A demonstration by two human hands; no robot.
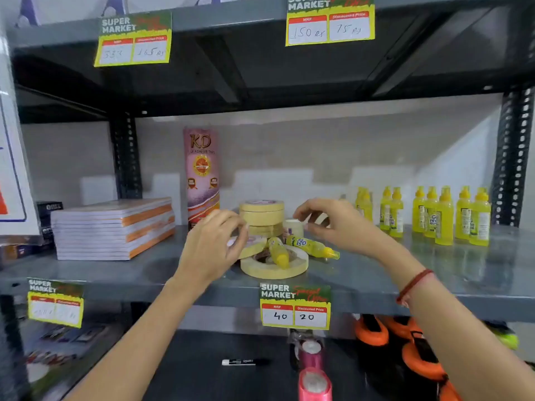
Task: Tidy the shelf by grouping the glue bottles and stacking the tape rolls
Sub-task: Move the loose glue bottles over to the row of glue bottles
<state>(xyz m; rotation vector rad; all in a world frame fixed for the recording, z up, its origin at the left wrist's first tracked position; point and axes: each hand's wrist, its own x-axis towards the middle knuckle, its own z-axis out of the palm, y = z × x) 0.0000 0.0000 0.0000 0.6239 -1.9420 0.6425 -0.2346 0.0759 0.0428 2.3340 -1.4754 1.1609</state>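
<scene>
On the grey shelf (376, 282), a stack of beige tape rolls (262, 215) stands at the middle. In front lies a large flat tape roll (275, 270) with a yellow glue bottle (278, 253) resting across it. A second glue bottle (314, 247) lies on its side to the right. My left hand (214, 244) grips a tilted tape roll (253, 246) beside the flat one. My right hand (333, 224) pinches a small beige tape roll (321, 219) just above the lying bottle. Several upright glue bottles (443, 218) stand grouped at the right.
A tall pink KD tape pack (201, 175) stands behind my left hand, with a pile of notebooks (115, 227) to its left. A small white jar (292, 227) sits by the tape stack. The lower shelf holds a marker (246, 362), pink ribbon rolls (314, 383) and orange items (373, 331).
</scene>
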